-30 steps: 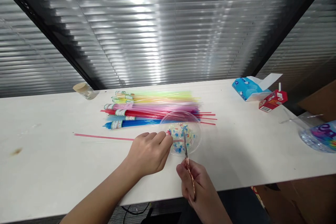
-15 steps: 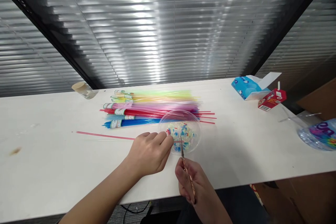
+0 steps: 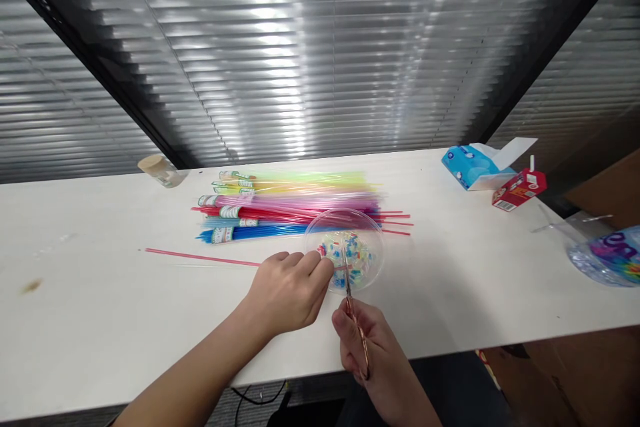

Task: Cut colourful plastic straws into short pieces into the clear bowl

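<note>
My left hand [image 3: 293, 287] is closed around a thin pink-red straw [image 3: 200, 257], whose long end reaches out to the left above the table. Its short end pokes out past my fingertips, over a clear plastic bowl [image 3: 373, 227]. Inside the bowl lie many small cut pieces [image 3: 357, 250] in blue, red, yellow and clear. In my right hand [image 3: 370, 347] is a pair of copper-handled scissors [image 3: 359, 333], blades pointing away from me and meeting the straw's short end above the bowl. Whether the blades are fully closed I cannot tell.
Bundles of long straws [image 3: 300, 199] in yellow, pink, red and blue lie behind the bowl. A jar with a tan lid [image 3: 163, 172] lies tipped at the back left. On the right are a blue tissue pack [image 3: 470, 165], a red carton [image 3: 519, 190] and a plastic bottle [image 3: 607, 257].
The scissors' handles have drawn slightly closer together in my right hand, and less of the straw shows beyond my left fingertips. Otherwise both hands stay nearly in place.
</note>
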Action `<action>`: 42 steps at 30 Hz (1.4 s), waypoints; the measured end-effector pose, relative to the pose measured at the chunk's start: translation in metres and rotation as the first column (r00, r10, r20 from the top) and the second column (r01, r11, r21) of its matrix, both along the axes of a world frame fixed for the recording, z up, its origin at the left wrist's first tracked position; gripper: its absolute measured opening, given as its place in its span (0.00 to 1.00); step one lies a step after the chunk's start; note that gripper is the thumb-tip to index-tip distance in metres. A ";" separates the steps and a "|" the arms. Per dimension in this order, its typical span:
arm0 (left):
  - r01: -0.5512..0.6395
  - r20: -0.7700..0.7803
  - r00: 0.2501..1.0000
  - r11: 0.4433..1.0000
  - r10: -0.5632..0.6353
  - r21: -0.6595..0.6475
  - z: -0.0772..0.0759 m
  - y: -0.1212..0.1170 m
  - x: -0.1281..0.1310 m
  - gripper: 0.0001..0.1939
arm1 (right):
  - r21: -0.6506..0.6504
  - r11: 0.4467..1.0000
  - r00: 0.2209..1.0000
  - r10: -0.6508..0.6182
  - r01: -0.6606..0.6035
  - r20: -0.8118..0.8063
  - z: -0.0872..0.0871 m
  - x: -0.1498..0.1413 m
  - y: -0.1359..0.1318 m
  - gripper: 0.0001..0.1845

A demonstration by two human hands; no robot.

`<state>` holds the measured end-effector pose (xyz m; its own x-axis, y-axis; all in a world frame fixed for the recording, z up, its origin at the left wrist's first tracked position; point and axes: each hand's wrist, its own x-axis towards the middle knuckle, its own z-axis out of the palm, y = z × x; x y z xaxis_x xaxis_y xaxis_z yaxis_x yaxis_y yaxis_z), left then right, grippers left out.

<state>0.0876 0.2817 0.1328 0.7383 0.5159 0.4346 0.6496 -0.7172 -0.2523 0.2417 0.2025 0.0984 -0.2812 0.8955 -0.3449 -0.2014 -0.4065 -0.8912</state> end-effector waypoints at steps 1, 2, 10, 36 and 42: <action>-0.002 0.001 1.000 1.000 0.002 0.002 0.000 0.000 0.000 0.09 | -0.010 1.000 1.000 -0.001 0.002 0.005 0.001 0.000 0.000 0.29; -0.003 0.004 1.000 1.000 0.003 0.006 0.000 0.000 0.000 0.09 | -0.019 1.000 1.000 -0.002 0.002 0.011 0.003 -0.001 0.000 0.28; -0.007 0.033 0.999 1.000 0.006 0.029 0.001 0.001 0.001 0.12 | -0.017 1.000 0.996 0.004 -0.002 0.092 0.005 -0.004 -0.002 0.28; -0.013 0.109 0.994 0.993 0.001 0.113 -0.001 0.012 -0.004 0.15 | 0.292 0.940 0.163 -0.320 0.176 0.933 -0.032 0.166 -0.016 0.15; -0.002 0.097 0.995 0.994 -0.008 0.111 0.000 0.014 -0.003 0.16 | 0.221 0.972 0.053 -0.226 0.085 0.973 -0.030 0.156 -0.010 0.16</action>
